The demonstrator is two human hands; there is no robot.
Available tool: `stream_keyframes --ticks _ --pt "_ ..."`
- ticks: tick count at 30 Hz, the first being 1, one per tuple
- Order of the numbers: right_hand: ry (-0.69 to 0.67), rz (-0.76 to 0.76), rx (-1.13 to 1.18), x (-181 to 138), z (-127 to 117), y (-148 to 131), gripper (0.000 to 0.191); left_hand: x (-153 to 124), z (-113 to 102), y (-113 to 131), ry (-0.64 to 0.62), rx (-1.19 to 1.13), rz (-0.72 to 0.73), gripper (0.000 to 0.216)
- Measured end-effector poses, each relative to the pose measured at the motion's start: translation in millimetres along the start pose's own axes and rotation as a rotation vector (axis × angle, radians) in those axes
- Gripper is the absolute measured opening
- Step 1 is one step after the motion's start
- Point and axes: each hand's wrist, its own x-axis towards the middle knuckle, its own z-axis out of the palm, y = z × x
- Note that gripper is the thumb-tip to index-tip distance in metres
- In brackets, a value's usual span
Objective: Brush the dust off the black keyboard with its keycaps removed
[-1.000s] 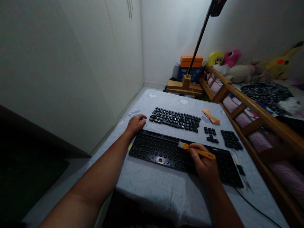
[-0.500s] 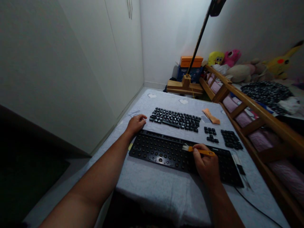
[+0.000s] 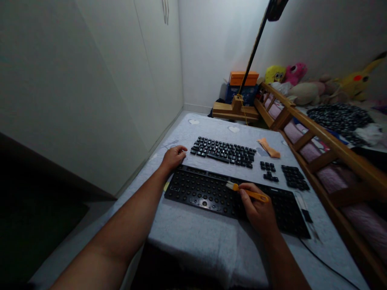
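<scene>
A black keyboard base [image 3: 199,189] with its keycaps off lies on the cloth-covered table, its round key seats showing. My right hand [image 3: 260,207] grips a small brush [image 3: 254,195] with an orange-yellow handle. Its pale bristles are over the upper middle of the base; whether they touch it I cannot tell. Beside the base's far left corner my left hand [image 3: 174,157] rests on the cloth, fingers loosely bent and apart, holding nothing. Beyond the base, the loose black keycaps [image 3: 223,151] are laid out in keyboard order, with smaller groups of keycaps [image 3: 294,177] at the right.
An orange cloth strip [image 3: 268,148] lies at the far right of the table. Right of the base are a slim black-and-metal tool [image 3: 306,215] and a cable [image 3: 329,266]. A wooden bed rail [image 3: 335,149] borders the right side, white cabinets [image 3: 121,80] the left. Behind stands a wooden-footed pole [image 3: 237,106].
My right hand has moved a little to the left with the brush, so the bristles are further left over the base. My left hand has stayed in place.
</scene>
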Motion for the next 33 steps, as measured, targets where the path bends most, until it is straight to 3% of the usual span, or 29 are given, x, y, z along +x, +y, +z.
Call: stream_keyframes --ticks 11,18,21,33 --pt "0.204 0.097 -0.070 -2.1 -7.2 8.6 0.023 0.0 -0.8 0.9 -0.004 0.022 -0.001 0.034" --pt "0.023 0.043 0.047 -2.2 -3.0 1.5 0.022 0.1 -0.1 0.2 0.001 0.000 0.006 0.034" --pt "0.008 0.044 0.036 -1.1 -1.3 1.1 0.023 0.4 0.7 -0.7 0.004 -0.004 0.008 0.034" --pt "0.258 0.169 -0.139 -2.5 -9.2 11.1 0.019 0.5 0.0 -0.3 0.002 0.008 0.004 0.034"
